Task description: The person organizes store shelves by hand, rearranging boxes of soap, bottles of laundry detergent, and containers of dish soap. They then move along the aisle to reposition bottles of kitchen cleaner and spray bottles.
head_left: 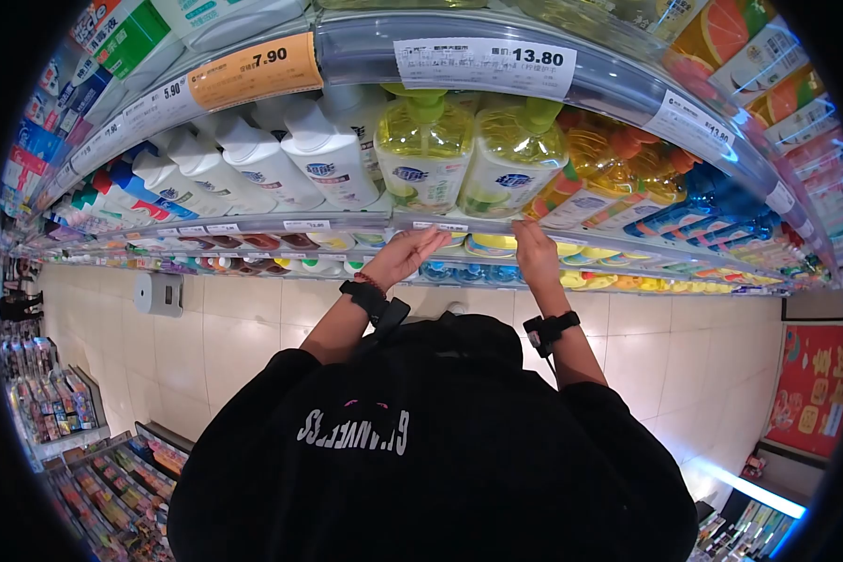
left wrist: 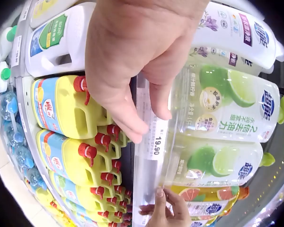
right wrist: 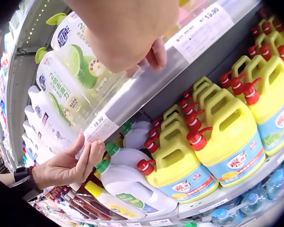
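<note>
In the head view, both hands are at the front edge of the shelf, below two lime dish soap pump bottles (head_left: 424,155). My left hand (left wrist: 137,61) pinches the clear price strip (left wrist: 144,175) by a 19.90 label (left wrist: 155,139), thumb on the bottle side, fingers at the other edge. My right hand (left wrist: 168,213) grips the same strip farther along, fingertips at its edge. In the right wrist view, my right hand (right wrist: 128,35) hides part of the strip, and the left hand (right wrist: 66,165) is at another label (right wrist: 100,126). The lime bottles stand upright behind the strip.
White bottles (head_left: 323,155) stand left of the lime ones, orange grapefruit bottles (head_left: 581,178) to the right. Yellow jugs with red caps (right wrist: 232,146) fill the shelf below. Overhead runs another shelf edge with a 13.80 label (head_left: 482,66). Behind lies a tiled floor (head_left: 225,328).
</note>
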`<state>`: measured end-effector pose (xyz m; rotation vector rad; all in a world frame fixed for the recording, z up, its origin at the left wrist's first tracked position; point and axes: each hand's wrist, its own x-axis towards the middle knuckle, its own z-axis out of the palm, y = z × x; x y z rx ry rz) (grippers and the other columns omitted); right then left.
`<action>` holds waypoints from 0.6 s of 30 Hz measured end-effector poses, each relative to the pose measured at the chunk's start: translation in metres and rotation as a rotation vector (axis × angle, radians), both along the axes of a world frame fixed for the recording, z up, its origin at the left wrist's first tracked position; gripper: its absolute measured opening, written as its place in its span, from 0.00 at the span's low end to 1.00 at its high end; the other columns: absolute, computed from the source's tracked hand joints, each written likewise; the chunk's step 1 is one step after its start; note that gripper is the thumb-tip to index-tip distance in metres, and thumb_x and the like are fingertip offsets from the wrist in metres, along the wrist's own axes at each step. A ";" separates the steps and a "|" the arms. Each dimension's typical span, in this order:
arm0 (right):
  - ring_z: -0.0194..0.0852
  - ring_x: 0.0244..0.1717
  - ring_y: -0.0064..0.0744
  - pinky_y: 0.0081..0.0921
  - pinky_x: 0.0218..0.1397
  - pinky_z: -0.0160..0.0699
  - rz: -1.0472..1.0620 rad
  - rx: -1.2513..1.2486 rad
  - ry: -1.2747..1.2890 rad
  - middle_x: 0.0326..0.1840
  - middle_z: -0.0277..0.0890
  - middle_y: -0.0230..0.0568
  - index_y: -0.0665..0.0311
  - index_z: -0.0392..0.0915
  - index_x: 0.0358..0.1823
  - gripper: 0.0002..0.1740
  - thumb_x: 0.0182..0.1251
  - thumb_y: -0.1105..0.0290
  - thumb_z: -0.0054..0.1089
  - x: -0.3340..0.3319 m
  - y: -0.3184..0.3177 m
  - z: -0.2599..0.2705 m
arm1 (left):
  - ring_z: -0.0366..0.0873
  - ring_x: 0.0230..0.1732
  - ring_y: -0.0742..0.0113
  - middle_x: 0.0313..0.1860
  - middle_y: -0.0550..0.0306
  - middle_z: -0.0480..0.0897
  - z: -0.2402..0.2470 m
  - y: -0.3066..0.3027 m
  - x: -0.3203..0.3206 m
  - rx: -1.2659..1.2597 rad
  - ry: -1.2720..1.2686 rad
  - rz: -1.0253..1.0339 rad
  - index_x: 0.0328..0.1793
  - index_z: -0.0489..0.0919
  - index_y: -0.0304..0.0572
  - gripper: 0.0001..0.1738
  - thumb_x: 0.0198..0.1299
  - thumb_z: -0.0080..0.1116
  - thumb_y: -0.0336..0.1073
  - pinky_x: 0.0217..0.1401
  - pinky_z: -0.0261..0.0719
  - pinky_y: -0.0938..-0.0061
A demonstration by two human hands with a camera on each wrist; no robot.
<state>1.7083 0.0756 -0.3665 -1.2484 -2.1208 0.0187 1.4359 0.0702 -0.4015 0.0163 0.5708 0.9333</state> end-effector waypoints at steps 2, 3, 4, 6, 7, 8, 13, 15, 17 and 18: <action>0.81 0.34 0.46 0.34 0.32 0.81 0.018 -0.006 -0.021 0.40 0.79 0.43 0.64 0.79 0.40 0.11 0.55 0.80 0.57 0.003 0.002 -0.001 | 0.75 0.59 0.47 0.54 0.33 0.74 0.003 0.004 0.003 -0.048 0.007 0.015 0.52 0.68 0.14 0.16 0.64 0.54 0.23 0.60 0.81 0.78; 0.81 0.34 0.46 0.34 0.33 0.81 0.018 0.017 -0.024 0.40 0.79 0.44 0.64 0.79 0.40 0.11 0.54 0.81 0.57 0.004 0.003 -0.001 | 0.76 0.58 0.47 0.53 0.33 0.74 0.004 0.006 0.004 -0.072 0.010 0.023 0.53 0.68 0.14 0.16 0.64 0.53 0.23 0.60 0.82 0.78; 0.81 0.34 0.46 0.34 0.33 0.81 0.017 0.041 -0.027 0.40 0.79 0.45 0.64 0.79 0.39 0.11 0.53 0.81 0.56 0.003 0.003 -0.001 | 0.75 0.58 0.46 0.53 0.33 0.74 0.005 0.007 0.005 -0.089 0.000 0.033 0.53 0.68 0.14 0.16 0.64 0.53 0.23 0.60 0.82 0.78; 0.81 0.34 0.45 0.34 0.33 0.81 0.020 0.082 -0.016 0.39 0.79 0.44 0.65 0.79 0.39 0.12 0.52 0.81 0.56 0.002 0.006 0.000 | 0.75 0.58 0.45 0.53 0.32 0.73 0.007 0.007 0.005 -0.122 -0.018 0.051 0.54 0.67 0.13 0.17 0.64 0.53 0.22 0.59 0.82 0.78; 0.80 0.33 0.44 0.33 0.33 0.81 0.023 0.099 -0.003 0.37 0.79 0.43 0.65 0.78 0.40 0.12 0.52 0.80 0.56 0.001 0.008 0.000 | 0.75 0.58 0.45 0.53 0.32 0.73 0.007 0.008 0.005 -0.112 -0.017 0.049 0.53 0.67 0.13 0.17 0.63 0.53 0.22 0.59 0.82 0.78; 0.80 0.32 0.42 0.33 0.33 0.81 0.025 0.115 0.010 0.36 0.79 0.42 0.65 0.78 0.40 0.13 0.52 0.80 0.56 0.000 0.008 0.000 | 0.75 0.58 0.45 0.53 0.32 0.73 0.006 0.008 0.005 -0.103 -0.017 0.047 0.53 0.67 0.13 0.16 0.63 0.53 0.22 0.59 0.83 0.78; 0.80 0.38 0.46 0.33 0.41 0.82 -0.006 -0.009 0.136 0.40 0.79 0.46 0.67 0.79 0.39 0.10 0.54 0.82 0.59 -0.006 0.003 0.004 | 0.74 0.60 0.44 0.54 0.31 0.73 -0.004 0.010 0.007 -0.105 -0.012 0.030 0.52 0.68 0.14 0.15 0.63 0.54 0.22 0.59 0.82 0.78; 0.80 0.39 0.46 0.33 0.41 0.81 -0.016 -0.038 0.121 0.42 0.78 0.45 0.67 0.78 0.41 0.11 0.56 0.80 0.58 -0.008 -0.001 0.006 | 0.74 0.60 0.45 0.54 0.30 0.73 0.000 0.009 0.007 -0.129 -0.035 0.022 0.51 0.68 0.14 0.15 0.62 0.54 0.21 0.60 0.82 0.78; 0.80 0.40 0.45 0.34 0.40 0.81 -0.020 -0.024 0.070 0.46 0.77 0.44 0.65 0.76 0.45 0.13 0.57 0.78 0.57 -0.007 -0.003 0.005 | 0.74 0.60 0.46 0.54 0.31 0.73 -0.001 0.009 0.007 -0.128 -0.053 0.008 0.51 0.69 0.14 0.14 0.62 0.54 0.21 0.61 0.81 0.77; 0.80 0.41 0.45 0.34 0.41 0.81 -0.023 -0.027 0.051 0.47 0.76 0.45 0.65 0.76 0.47 0.14 0.58 0.77 0.57 -0.005 -0.006 0.005 | 0.74 0.60 0.47 0.54 0.31 0.73 -0.002 0.009 0.007 -0.127 -0.064 0.002 0.51 0.69 0.15 0.14 0.62 0.54 0.20 0.62 0.80 0.77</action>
